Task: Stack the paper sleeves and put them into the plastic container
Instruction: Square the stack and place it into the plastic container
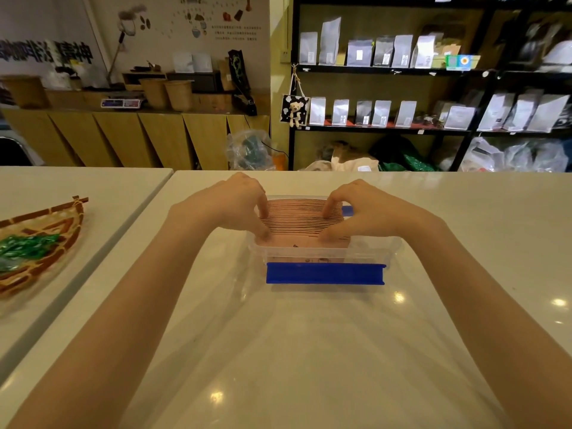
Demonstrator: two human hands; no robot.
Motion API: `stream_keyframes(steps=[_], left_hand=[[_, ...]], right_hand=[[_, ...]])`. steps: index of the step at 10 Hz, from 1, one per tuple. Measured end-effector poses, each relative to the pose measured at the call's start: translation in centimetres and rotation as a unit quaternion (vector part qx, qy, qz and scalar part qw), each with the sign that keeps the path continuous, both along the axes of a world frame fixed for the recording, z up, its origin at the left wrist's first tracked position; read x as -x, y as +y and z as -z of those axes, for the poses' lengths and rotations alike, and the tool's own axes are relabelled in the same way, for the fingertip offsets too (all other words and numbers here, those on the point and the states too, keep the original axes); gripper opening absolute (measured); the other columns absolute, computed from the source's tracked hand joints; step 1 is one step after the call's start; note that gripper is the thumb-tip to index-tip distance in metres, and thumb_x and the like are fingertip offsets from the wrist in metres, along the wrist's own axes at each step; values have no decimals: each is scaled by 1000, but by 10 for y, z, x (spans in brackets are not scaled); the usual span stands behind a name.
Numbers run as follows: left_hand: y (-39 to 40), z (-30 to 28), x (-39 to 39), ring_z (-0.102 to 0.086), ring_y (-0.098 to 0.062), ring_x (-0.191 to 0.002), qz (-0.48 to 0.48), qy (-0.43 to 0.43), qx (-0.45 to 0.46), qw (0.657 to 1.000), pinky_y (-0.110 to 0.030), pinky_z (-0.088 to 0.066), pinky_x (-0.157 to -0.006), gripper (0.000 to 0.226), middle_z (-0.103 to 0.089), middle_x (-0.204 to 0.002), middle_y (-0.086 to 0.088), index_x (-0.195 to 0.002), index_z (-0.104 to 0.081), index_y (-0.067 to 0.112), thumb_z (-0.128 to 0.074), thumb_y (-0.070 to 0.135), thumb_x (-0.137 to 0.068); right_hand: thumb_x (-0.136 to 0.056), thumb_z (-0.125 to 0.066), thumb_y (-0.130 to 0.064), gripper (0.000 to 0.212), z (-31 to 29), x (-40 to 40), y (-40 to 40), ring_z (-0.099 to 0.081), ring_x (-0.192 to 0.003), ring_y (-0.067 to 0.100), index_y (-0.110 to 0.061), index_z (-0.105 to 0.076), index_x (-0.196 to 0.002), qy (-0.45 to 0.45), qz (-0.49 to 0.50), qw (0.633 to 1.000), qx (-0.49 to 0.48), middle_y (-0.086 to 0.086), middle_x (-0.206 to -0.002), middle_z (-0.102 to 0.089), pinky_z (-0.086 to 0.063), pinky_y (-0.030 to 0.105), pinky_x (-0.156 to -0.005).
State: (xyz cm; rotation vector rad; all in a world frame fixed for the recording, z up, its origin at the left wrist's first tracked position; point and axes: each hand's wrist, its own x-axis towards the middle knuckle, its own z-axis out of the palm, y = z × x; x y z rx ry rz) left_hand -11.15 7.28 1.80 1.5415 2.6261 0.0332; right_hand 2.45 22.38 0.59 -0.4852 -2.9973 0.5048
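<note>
A clear plastic container point(376, 252) with blue clip handles stands on the white table in front of me. A row of several pinkish-brown paper sleeves point(295, 219) stands on edge inside it, packed front to back. My left hand point(238, 204) grips the left end of the row, thumb at the near side and fingers at the far side. My right hand point(359, 209) grips the right end the same way. The lower parts of the sleeves show only dimly through the container wall.
A woven basket point(46, 243) with green wrapped items lies on the neighbouring table at the left, across a narrow gap. Beyond the table's far edge stand wooden cabinets and black shelves of bags. White table surface point(309, 351) spreads between me and the container.
</note>
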Motion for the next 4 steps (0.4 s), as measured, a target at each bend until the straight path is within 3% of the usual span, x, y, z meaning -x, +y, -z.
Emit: stream_keyframes(steps=[1,2,3,4], left_hand=[[-4,-7,-1,-40,-20,-121,8,-42,-18,999,-34,-31,-101,39,-49,-132,-1,-113,-58,21,-62,37,-77],[-12,-18,-6,-46,-14,-113,35,-61,-47,996,-27,-36,-90,35,-54,-127,1,-113,-58,22,-58,35,-81],[-22,-31,-11,-52,-2,-89,75,-54,-127,988,-10,-35,-70,27,-62,-111,4,-108,-60,23,-56,30,-83],[-30,-47,-24,-52,9,-82,93,-71,-271,956,-8,-36,-69,20,-62,-97,9,-101,-63,22,-56,26,-83]], right_hand=[[-76,-64,-37,37,-8,-5,0,-43,-100,11,-18,-60,-107,37,7,999,13,0,-121,-54,-37,23,-84],[-78,-63,-35,33,-23,-16,-2,-46,-97,9,-20,-59,-107,67,2,998,-18,-3,-110,-54,-36,14,-69],[-81,-61,-29,23,-46,-31,-8,-54,-89,7,-22,-60,-102,117,-3,992,-52,-8,-97,-58,-35,8,-66],[-83,-57,-20,15,-78,-63,-27,-53,-78,-7,-25,-60,-98,224,-7,970,-97,-14,-83,-55,-38,5,-66]])
